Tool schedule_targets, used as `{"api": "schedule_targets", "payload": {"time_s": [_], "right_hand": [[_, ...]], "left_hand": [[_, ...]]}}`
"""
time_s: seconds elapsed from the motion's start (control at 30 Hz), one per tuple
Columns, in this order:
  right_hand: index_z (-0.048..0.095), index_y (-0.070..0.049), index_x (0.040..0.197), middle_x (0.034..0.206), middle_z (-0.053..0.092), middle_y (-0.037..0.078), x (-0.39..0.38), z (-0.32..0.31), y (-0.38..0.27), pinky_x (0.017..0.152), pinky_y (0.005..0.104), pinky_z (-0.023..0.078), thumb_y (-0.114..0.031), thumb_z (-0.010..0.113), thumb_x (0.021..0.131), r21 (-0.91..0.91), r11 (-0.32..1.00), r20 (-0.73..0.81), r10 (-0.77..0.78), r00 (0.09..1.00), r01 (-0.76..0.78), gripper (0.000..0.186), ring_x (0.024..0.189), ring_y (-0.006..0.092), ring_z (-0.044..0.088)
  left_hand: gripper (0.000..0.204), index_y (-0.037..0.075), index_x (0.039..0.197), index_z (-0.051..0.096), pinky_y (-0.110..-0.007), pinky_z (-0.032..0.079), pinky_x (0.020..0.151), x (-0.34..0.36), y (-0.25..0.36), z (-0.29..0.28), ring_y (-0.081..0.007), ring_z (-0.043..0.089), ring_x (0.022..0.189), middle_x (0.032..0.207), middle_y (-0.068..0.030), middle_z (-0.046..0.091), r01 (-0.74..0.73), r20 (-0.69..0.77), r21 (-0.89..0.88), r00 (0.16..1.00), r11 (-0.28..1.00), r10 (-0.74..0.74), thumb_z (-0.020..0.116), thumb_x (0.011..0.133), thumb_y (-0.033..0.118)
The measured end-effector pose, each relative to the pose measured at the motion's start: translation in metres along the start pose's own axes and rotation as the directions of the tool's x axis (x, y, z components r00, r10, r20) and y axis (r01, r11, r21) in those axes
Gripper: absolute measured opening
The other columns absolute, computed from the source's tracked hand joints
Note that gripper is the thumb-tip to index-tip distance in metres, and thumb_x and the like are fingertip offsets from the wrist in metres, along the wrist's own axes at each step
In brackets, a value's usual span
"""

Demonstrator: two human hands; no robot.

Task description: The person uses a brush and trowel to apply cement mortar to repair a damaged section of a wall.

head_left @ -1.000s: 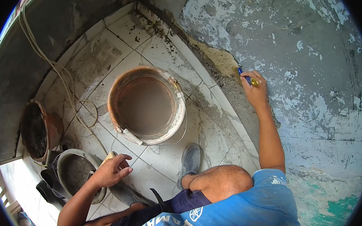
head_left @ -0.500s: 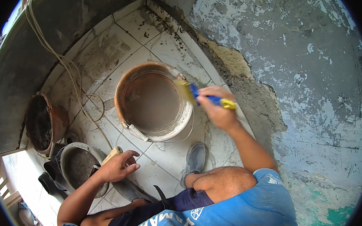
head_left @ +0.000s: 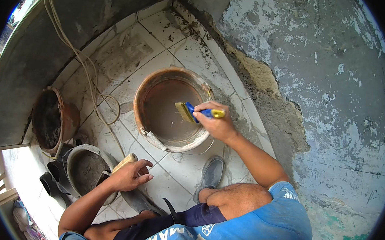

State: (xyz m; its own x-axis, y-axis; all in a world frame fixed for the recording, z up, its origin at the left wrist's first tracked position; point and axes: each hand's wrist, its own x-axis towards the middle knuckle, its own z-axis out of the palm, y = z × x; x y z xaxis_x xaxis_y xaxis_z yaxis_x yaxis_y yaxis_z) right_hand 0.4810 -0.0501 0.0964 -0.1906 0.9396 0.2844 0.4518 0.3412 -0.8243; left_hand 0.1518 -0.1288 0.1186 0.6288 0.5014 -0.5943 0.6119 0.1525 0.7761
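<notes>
My right hand (head_left: 215, 119) grips a blue-and-yellow brush (head_left: 183, 111), its bristles over the murky water inside the large bucket (head_left: 139, 99). My left hand (head_left: 132, 176) is open, fingers loosely bent and apart, beside the wooden handle (head_left: 130, 157) of a tool lying across a grey mortar bowl (head_left: 72, 153). Whether that hand touches the handle is unclear.
A second orange bucket (head_left: 69, 122) stands at left near dark rubber boots (head_left: 53, 190) and a looped cable (head_left: 94, 91). At right is a patchy wall (head_left: 336, 107) with broken plaster (head_left: 260, 78) along its base. My foot (head_left: 211, 172) is below the large bucket.
My right hand has moved down and left with the brush, from the broken plaster on the wall to over the water in the bucket. My left hand has shifted little.
</notes>
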Motion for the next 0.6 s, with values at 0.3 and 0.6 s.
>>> {"api": "schedule_targets", "payload": {"time_s": [0.3, 0.6], "right_hand": [[0.070, -0.004, 0.092, 0.089, 0.071, 0.010, 0.063, -0.118, 0.037, 0.074, 0.0322, 0.053, -0.013, 0.074, 0.082, -0.316, 0.922, -0.266, 0.141, 0.954, -0.225, 0.014, 0.080, 0.0202, 0.067], [0.068, -0.002, 0.094, 0.093, 0.069, 0.016, 0.060, -0.146, 0.068, 0.076, 0.0371, 0.052, -0.003, 0.068, 0.084, -0.711, 0.703, -0.194, -0.199, 0.961, 0.002, 0.010, 0.084, 0.0327, 0.067]], "left_hand": [[0.043, -0.002, 0.124, 0.053, -0.036, 0.052, 0.079, -0.004, -0.001, -0.001, -0.0281, 0.066, 0.087, 0.091, -0.0159, 0.068, 0.008, -0.009, -0.016, 1.000, 1.000, -0.008, 0.062, 0.094, 0.027], [0.045, -0.001, 0.124, 0.052, -0.038, 0.052, 0.075, -0.001, -0.017, 0.001, -0.0278, 0.066, 0.082, 0.091, -0.0164, 0.068, -0.036, -0.054, -0.004, 0.998, 0.999, 0.036, 0.061, 0.094, 0.031]]}}
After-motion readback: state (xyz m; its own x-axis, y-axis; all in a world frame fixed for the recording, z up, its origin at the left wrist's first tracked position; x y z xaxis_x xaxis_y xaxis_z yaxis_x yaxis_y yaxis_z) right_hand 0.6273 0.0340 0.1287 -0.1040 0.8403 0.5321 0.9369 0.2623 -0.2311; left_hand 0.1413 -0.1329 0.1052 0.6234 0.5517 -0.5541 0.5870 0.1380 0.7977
